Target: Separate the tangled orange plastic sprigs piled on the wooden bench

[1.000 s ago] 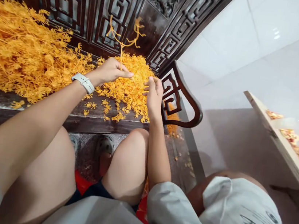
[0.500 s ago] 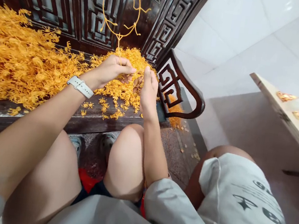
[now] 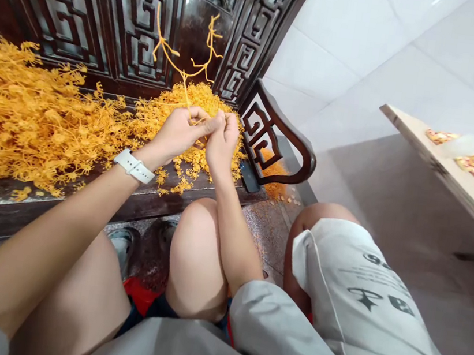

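Observation:
My left hand [image 3: 180, 133], with a white watch [image 3: 135, 165] on its wrist, pinches the stem of an orange plastic branch [image 3: 181, 59] that stands up in front of the carved bench back. My right hand [image 3: 223, 137] is closed right beside it, fingertips touching the same stem where it meets my left fingers. Both hands hover over a heap of small orange plastic pieces [image 3: 194, 108] on the dark wooden bench seat [image 3: 146, 200]. A larger mass of orange branches [image 3: 31, 115] lies to the left on the seat.
The carved bench back [image 3: 124, 5] rises behind and its armrest [image 3: 276, 142] stands just right of my hands. A person's knee in grey printed shorts [image 3: 363, 281] is at the right. A light wooden board [image 3: 451, 171] with coloured bits sits far right. Orange bits [image 3: 275, 180] litter the floor.
My right hand has moved left and up until it meets my left hand on the branch stem. The view has shifted so the bench sits lower and further left.

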Available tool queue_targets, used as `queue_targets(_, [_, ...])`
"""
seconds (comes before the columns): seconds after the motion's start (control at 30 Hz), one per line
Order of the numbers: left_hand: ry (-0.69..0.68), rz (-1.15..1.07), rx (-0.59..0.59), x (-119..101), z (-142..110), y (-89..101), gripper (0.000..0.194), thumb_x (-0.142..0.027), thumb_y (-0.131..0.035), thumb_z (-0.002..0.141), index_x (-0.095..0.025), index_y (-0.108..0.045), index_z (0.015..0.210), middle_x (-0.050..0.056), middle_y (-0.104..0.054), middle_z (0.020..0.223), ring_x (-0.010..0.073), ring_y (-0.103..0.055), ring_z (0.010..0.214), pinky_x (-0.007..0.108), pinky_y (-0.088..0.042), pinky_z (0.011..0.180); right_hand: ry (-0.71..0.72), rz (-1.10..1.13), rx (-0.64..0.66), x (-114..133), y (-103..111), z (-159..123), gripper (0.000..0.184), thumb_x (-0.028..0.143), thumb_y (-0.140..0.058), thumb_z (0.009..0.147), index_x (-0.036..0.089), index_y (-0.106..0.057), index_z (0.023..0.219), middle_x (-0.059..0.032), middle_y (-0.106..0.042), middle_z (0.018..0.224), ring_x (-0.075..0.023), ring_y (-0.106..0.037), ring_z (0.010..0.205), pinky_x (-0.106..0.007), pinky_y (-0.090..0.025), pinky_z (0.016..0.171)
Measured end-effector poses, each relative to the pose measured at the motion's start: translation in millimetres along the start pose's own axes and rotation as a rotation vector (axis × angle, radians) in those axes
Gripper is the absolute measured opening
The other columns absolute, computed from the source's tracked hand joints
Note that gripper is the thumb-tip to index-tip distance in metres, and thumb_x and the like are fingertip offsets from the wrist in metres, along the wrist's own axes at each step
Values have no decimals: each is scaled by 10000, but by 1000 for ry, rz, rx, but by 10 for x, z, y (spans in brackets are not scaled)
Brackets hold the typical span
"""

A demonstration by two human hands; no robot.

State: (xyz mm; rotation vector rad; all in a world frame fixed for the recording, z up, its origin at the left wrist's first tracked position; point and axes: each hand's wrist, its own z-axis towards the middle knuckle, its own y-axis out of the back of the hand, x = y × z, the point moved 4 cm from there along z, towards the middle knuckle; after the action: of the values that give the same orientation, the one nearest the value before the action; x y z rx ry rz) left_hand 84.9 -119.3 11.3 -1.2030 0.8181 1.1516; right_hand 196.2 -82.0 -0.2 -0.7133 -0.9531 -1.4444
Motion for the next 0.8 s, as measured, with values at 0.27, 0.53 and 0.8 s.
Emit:
queue_targets(0.27, [90,-155,-30,58,-57,-109,404,-437,-966,696,-173,-665,748,18,-651,727,140,-604,697,269,-515,690,-20,74,-22,21,96,8,535,696,-497,1022,236,-419,760,35,-431,731,-119,-438,667,-249,-446,642])
queue_targets(0.53, [241,-341,146,93,-107,-210,212,-77,-734,643,-173,-555,703,-16,-560,697,89,-527,594,188,-404,525,-300,463,48,113,160,-84,477,640,-608,1005,238,-460,796,95,-423,566,-72,-397,460,-187,-371,444])
queue_targets(0.8, [237,-393,216,36,-108,-289,251,-54,-773,644,-172,-569,733,-19,-552,701,78,-517,593,167,-357,497,-410,652,22,266,234,-128,401,503,-588,1066,226,-476,798,118,-411,472,-67,-439,348,-163,-358,350])
